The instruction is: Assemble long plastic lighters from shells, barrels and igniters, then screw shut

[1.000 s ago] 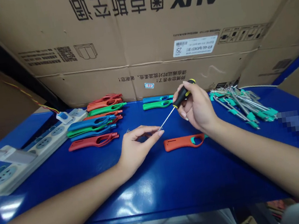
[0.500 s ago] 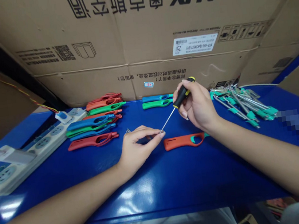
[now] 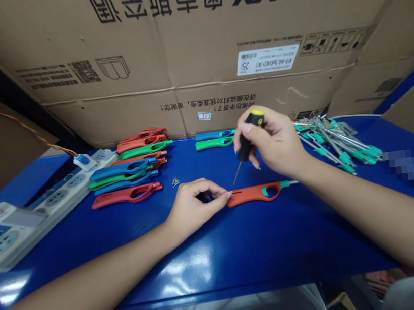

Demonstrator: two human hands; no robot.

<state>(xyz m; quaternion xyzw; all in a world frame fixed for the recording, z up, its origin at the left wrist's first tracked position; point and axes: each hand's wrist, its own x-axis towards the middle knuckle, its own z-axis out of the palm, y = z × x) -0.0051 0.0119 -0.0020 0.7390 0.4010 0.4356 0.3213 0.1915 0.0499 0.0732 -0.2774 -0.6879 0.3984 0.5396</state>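
Observation:
An orange stick lighter (image 3: 248, 195) with a green trigger and a metal rod at its right end lies across the table before me. My left hand (image 3: 198, 202) pinches its left end between thumb and fingertips. In my right hand (image 3: 272, 141) is a black and yellow screwdriver (image 3: 247, 142), held steeply with fingers wrapped around the handle. Its thin shaft points down at the lighter's left part, close to my left fingertips; whether the tip touches is too small to tell. A little pile of small screws (image 3: 175, 182) lies behind my left hand.
Several red, green and blue lighter shells (image 3: 126, 195) lie stacked at left, beside a white power strip (image 3: 56, 197). Blue and green lighter pieces (image 3: 213, 144) lie at the back. Metal rods with green parts (image 3: 337, 143) are heaped at right. A cardboard box (image 3: 166, 74) stands behind.
The screwdriver has turned steeper and its tip has come down over the orange lighter. My left fingers have moved slightly right, from near the screwdriver tip onto the lighter's end.

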